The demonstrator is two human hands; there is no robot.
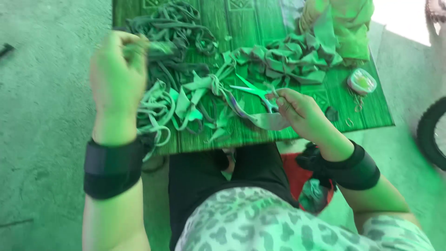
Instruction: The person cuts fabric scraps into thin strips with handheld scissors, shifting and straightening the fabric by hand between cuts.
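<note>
Gripping a pair of scissors (pixel 260 93) over the counter (pixel 367 111), the right hand (pixel 302 111) points open blades toward fabric strips (pixel 195 93) there. Left hand (pixel 118 74) pinches one strip aloft; slack cloth could snag, or blades nick fingers.

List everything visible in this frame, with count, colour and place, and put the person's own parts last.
Board: one, wood-grained, green-tinted, on the ground ahead of the lap.
Fabric strips: a tangled heap, too many to count, greyish, left and middle of board.
Folded fabric pieces: a pile, greyish, right middle of board.
Bundled cloth: one, light, far right corner of board.
Scissors: one pair, at the right hand.
Small round container: one, pale, right edge of board.
Tyre: part of one, black, right edge of view.
Left hand: raised, gripping strips; dark wristband.
Right hand: on scissors; dark wristband.
</note>
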